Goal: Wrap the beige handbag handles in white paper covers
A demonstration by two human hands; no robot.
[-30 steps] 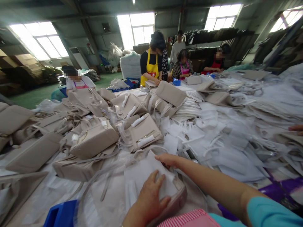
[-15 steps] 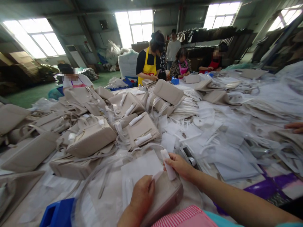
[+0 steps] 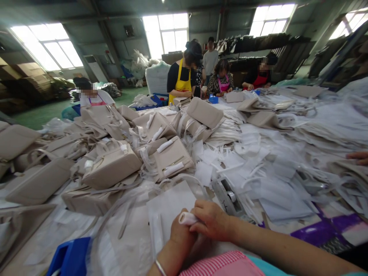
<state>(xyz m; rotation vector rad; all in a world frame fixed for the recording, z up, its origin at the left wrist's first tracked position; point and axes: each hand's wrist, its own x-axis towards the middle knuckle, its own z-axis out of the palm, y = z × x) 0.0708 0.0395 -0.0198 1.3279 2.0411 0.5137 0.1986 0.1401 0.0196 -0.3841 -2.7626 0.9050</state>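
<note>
Both my hands meet at the bottom middle of the view. My left hand (image 3: pixel 179 234) and my right hand (image 3: pixel 211 220) are closed together around a small rolled white wrapping (image 3: pixel 187 218) that sticks up between them. Whatever lies beneath my hands is hidden by them. A flat white sheet (image 3: pixel 169 205) lies just in front of my hands. Beige handbags (image 3: pixel 112 166) with wrapped handles are piled to the left and ahead.
White paper and foam wrappings (image 3: pixel 258 161) cover the table to the right. A blue bin (image 3: pixel 70 257) sits at the bottom left. Several people in aprons (image 3: pixel 181 80) work at the far end. Another person's fingers (image 3: pixel 358 156) reach in at the right edge.
My left hand went from flat on the white sheet to closed. My right hand drew a white strip off the bag towards me, and both hands now hold it rolled up.
</note>
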